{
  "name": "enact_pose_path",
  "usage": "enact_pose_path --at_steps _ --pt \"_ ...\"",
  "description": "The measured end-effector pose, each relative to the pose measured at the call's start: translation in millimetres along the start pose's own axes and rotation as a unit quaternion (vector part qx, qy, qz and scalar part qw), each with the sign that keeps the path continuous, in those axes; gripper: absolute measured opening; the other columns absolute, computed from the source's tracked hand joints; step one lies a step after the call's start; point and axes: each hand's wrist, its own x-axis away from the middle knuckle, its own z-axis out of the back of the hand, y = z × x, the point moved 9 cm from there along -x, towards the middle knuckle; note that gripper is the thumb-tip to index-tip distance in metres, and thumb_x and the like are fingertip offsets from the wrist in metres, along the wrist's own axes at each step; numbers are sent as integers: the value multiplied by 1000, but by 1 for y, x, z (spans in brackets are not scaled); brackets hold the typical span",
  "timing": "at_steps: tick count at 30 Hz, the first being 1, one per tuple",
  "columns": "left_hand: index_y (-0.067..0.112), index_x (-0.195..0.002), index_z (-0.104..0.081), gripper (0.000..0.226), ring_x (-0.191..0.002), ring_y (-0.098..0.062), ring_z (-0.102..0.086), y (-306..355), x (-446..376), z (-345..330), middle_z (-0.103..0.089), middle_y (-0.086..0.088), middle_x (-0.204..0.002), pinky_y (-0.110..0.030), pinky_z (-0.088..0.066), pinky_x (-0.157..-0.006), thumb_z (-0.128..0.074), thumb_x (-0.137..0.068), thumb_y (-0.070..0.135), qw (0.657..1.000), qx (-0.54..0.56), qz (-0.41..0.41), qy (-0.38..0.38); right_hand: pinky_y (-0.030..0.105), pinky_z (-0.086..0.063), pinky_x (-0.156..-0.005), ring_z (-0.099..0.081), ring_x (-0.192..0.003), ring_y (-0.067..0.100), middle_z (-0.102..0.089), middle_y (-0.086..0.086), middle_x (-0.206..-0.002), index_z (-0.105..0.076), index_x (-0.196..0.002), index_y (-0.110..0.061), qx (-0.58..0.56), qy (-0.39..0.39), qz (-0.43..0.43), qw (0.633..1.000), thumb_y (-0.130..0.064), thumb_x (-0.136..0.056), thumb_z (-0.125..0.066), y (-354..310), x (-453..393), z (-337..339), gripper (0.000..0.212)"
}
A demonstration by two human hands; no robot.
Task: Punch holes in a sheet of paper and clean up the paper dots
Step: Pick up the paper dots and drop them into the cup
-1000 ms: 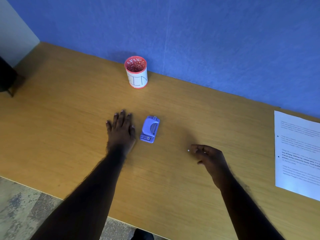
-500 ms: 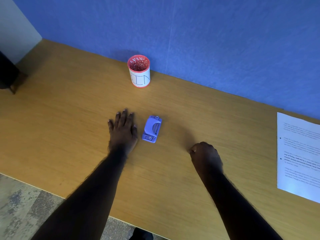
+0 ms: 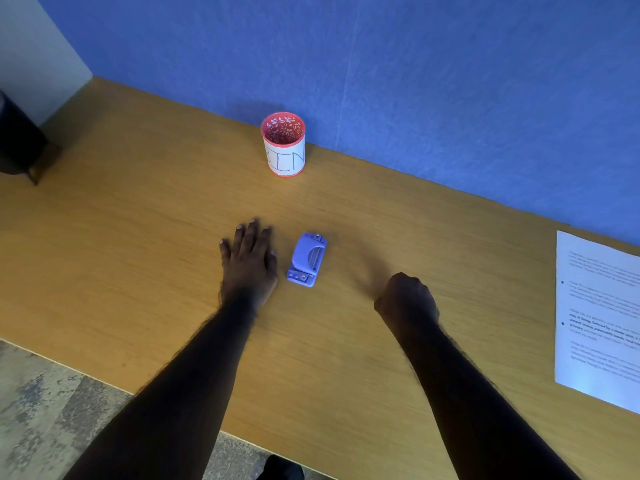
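Observation:
A small blue hole punch (image 3: 307, 259) lies on the wooden table (image 3: 138, 220), in the middle. My left hand (image 3: 248, 263) rests flat on the table just left of the punch, palm down, holding nothing. My right hand (image 3: 407, 299) is curled into a fist, knuckles up, on the table to the right of the punch. The white paper dot is out of sight, hidden in or under that fist. The printed sheet of paper (image 3: 599, 323) lies at the table's right edge, with two punched holes along its left margin.
A red cup (image 3: 284, 145) with a white label reading BIN stands at the back of the table by the blue wall. A dark object (image 3: 17, 147) sits past the table's left end. Carpet shows below the near edge.
My right hand's fingers closed over the white paper dot that lay at their tips, forming a fist. My left hand stayed flat beside the punch.

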Motion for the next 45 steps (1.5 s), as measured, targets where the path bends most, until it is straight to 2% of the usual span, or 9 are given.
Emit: enact_pose_path --at_steps 8,13,19,23,31,34,37,41,45 --pt "18 -151 -31 53 -152 -27 -10 -1 0 -2 -18 -6 -164 -54 -4 -121 -39 -100 30 1000 -8 -5 6 30 -50 -57 -59 -67 16 -54 -4 -71 -66 -103 -11 5 -2 4 1000 -27 -88 -70 -1 4 -5 23" --pt "18 -151 -32 54 -152 -27 -11 -2 -1 -3 -19 -6 -164 -54 -4 -121 -38 -99 30 1000 -10 -1 6 23 -50 -53 -66 -68 12 -67 -2 -78 -67 -90 -18 -132 -52 1 990 -32 -87 -69 29 -1 -12 15" --pt "18 -152 -31 54 -152 -27 -11 0 0 -2 -19 -6 -164 -54 -4 -120 -37 -100 29 1000 -16 -2 3 35 -55 -61 -65 -68 21 -71 9 -78 -71 -89 -15 -432 -23 -49 900 -20 -89 -66 82 -4 6 7" --pt "19 -152 -29 54 -152 -26 -9 0 0 -1 -17 -6 -165 -53 -2 -121 -37 -100 29 1000 -12 -1 3 29 -53 -58 -61 -63 12 -67 -4 -64 -74 -87 -11 -505 -21 -36 862 -17 -89 -64 76 -9 20 11" --pt "18 -149 -37 52 -151 -29 -16 0 -1 -2 -24 -7 -163 -57 -8 -120 -43 -98 26 1000 6 -6 21 25 -48 -49 -55 -51 8 -61 -7 -51 -71 -69 -18 -464 25 154 872 -21 -82 -67 -89 -56 106 14" --pt "18 -147 -40 51 -150 -30 -21 -1 -1 -2 -28 -8 -161 -58 -12 -119 -45 -96 25 999 6 -8 32 28 -47 -50 -53 -51 13 -59 3 -55 -73 -70 -7 -439 47 187 878 -18 -80 -65 -154 -79 133 17" --pt "17 -146 -42 52 -149 -31 -24 -1 -1 -2 -30 -9 -160 -59 -15 -119 -46 -95 25 999 7 -11 35 37 -51 -60 -57 -59 18 -63 19 -67 -75 -78 0 -411 73 196 887 -17 -80 -67 -201 -101 151 19" --pt "16 -144 -47 52 -147 -32 -28 0 0 1 -35 -10 -158 -60 -18 -117 -49 -92 24 999 9 -12 49 30 -54 -72 -67 -73 18 -75 13 -87 -79 -95 -2 -314 101 211 920 -16 -83 -66 -243 -125 158 22" --pt "17 -147 -41 53 -150 -29 -21 1 1 0 -29 -9 -161 -58 -16 -119 -42 -95 26 999 -6 -14 40 36 -57 -90 -70 -102 25 -75 14 -109 -76 -106 -4 -230 114 204 945 -18 -87 -67 -259 -138 156 25"
